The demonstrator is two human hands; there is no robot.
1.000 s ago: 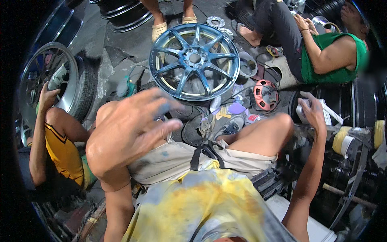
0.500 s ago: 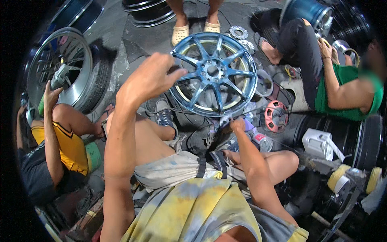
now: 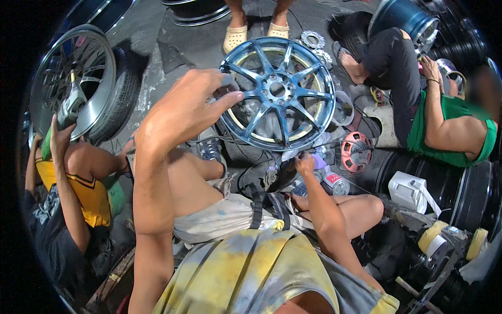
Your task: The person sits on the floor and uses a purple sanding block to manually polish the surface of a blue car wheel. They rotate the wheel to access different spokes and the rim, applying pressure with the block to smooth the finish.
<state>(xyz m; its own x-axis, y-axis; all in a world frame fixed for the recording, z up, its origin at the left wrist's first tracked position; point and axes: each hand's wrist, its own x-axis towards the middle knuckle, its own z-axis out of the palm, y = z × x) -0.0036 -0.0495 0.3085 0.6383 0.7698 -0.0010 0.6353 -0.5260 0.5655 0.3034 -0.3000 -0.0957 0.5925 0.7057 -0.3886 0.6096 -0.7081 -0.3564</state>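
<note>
A blue multi-spoke wheel rim (image 3: 275, 90) lies in front of me, its spokes facing up. My left hand (image 3: 196, 97) is bent at its left edge, fingers curled over the lip and thumb stretched across it. The fingertips are partly hidden and look dark. Below the wheel's near edge, my right hand (image 3: 305, 163) is closed, with a dark piece (image 3: 285, 174) beside its fingers; what it grips is too small to make out. A purple cloth (image 3: 317, 161) lies just right of that hand, and a clear container with a red label (image 3: 336, 184) lies nearer me.
A pink-red slotted disc (image 3: 356, 152) and a white box-shaped thing (image 3: 407, 188) are at right. One person in green (image 3: 449, 125) sits there; another at left holds a power tool (image 3: 73, 104) by a grey wheel (image 3: 102, 89). Clogs (image 3: 235, 39) stand beyond my wheel. Cables cross the floor.
My left hand stays at the wheel's left edge, its wrist bent lower. My right hand has shifted slightly left and down. The person at left has tilted the power tool more upright.
</note>
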